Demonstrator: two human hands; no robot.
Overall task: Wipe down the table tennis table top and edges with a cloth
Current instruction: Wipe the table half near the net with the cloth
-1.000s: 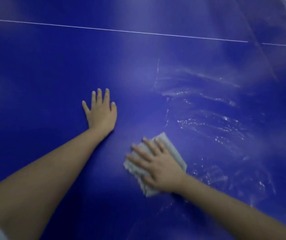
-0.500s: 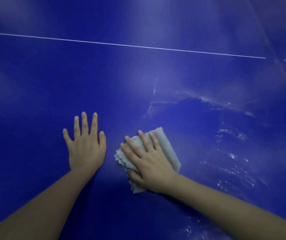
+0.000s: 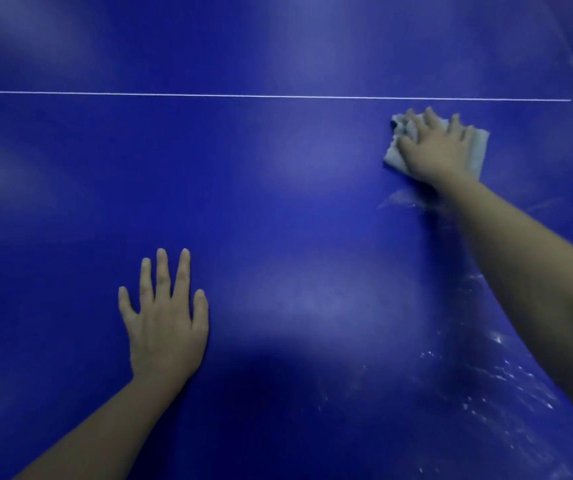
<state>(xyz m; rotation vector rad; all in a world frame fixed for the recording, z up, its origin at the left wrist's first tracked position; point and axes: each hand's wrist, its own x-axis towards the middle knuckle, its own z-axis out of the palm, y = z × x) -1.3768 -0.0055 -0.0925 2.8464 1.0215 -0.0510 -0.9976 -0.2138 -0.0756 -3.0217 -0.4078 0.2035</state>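
Observation:
The blue table tennis table top (image 3: 278, 209) fills the whole view. A folded light grey cloth (image 3: 479, 150) lies flat on it at the upper right, just below the thin white line (image 3: 243, 95). My right hand (image 3: 437, 147) presses down on the cloth with straight, spread fingers, arm stretched far out. My left hand (image 3: 165, 323) rests flat on the bare table at the lower left, fingers spread, holding nothing.
Wet streaks and droplets (image 3: 485, 375) glisten on the table at the lower right, under and beside my right forearm. A small wet smear (image 3: 399, 199) sits just below the cloth. No table edge shows clearly.
My right hand has pushed the cloth far away and to the right, from beside my left hand up to near the white line. My left hand stays planted on the table.

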